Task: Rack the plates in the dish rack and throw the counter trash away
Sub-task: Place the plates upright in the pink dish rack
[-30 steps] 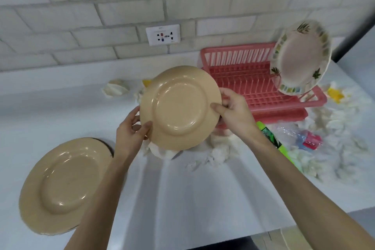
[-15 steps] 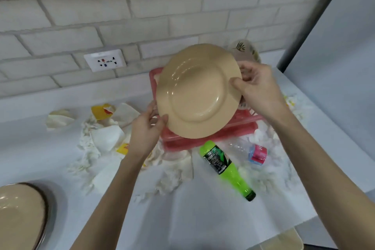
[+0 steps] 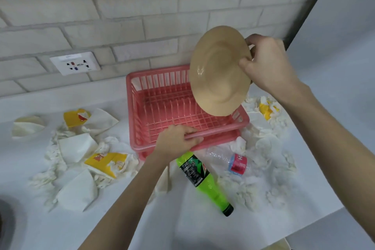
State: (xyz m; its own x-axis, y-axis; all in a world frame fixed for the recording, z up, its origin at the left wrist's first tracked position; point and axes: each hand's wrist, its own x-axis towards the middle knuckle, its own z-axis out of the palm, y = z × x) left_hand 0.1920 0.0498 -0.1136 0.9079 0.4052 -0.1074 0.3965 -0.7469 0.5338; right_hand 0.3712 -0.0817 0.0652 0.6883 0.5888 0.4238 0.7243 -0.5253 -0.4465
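While torn paper and yellow wrappers (image 3: 77, 148) litter the left of the counter (image 3: 142, 225), the left hand (image 3: 176, 142) grips the near rim of the pink dish rack (image 3: 162, 107), fingers curled over it. Just nearer lie a green bottle (image 3: 203, 178) and a clear bottle (image 3: 233, 161). Over the rack's right end the tan plate (image 3: 219, 75) stands tilted on edge, perhaps touching the rack. The right hand (image 3: 267, 65) pinches its right rim, thumb on the face.

Left hand (image 3: 176, 142) low, fingers curled in a grip; right hand (image 3: 268, 64) raised, thumb and fingers pinched.
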